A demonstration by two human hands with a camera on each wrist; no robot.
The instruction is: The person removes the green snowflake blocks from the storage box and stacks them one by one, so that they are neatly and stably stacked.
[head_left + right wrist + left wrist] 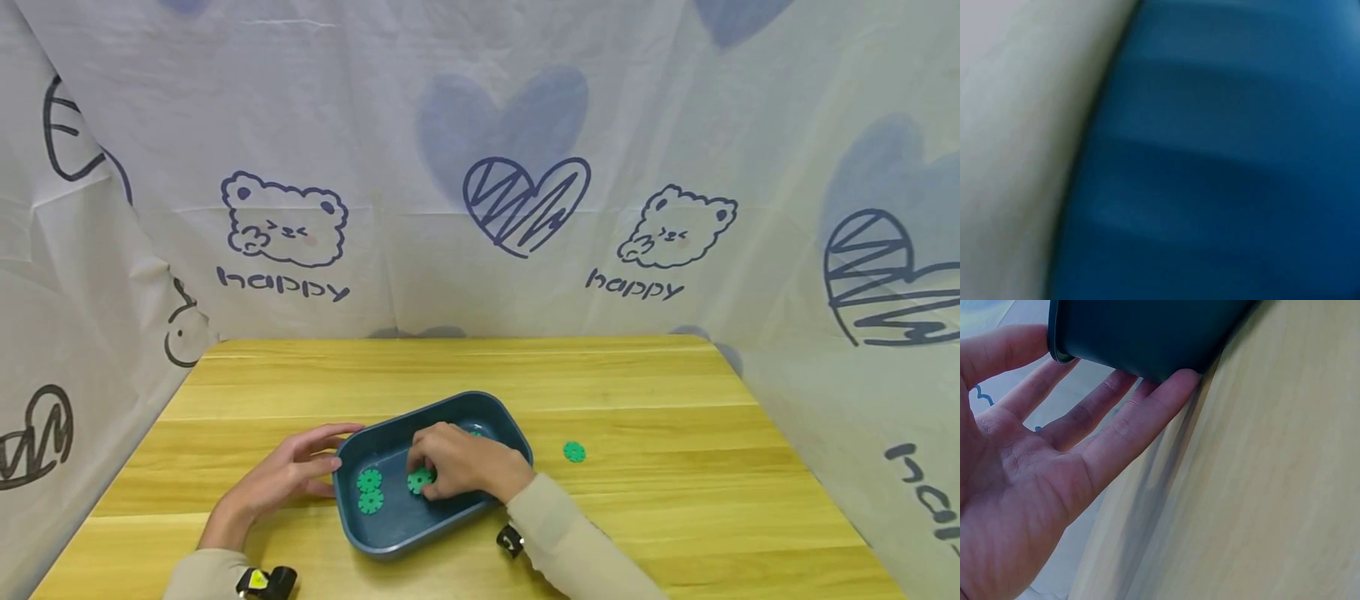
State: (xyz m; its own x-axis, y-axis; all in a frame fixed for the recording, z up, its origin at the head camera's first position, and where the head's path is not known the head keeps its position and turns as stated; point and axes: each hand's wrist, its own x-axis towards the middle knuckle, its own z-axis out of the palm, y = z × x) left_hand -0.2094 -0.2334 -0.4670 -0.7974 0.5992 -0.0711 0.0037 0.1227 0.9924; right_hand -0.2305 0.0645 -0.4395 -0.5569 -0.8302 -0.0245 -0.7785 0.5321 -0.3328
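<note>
Heads up, your right wrist cam is basically useless here: just blurry blue and a pale patch. From the head view, your right hand (459,460) is curled down inside the blue tray (401,518), thumb and fingertips pinching a green notched disc (418,481). Your knuckles cover part of that one, and another green piece (476,433) is mostly hidden behind the same hand, so can't tell its shape. Your left hand (288,468) is loosely spread with fingers fairly straight, thumb touching the rim and fingers against the outer wall, not wrapped round anything.

Tray sits on the counter (660,508), long axis slanting from near left to far right. Two flat discs (370,492) lie in its left end, one nearer you, and a loose disc (574,452) is on the counter to the right.
</note>
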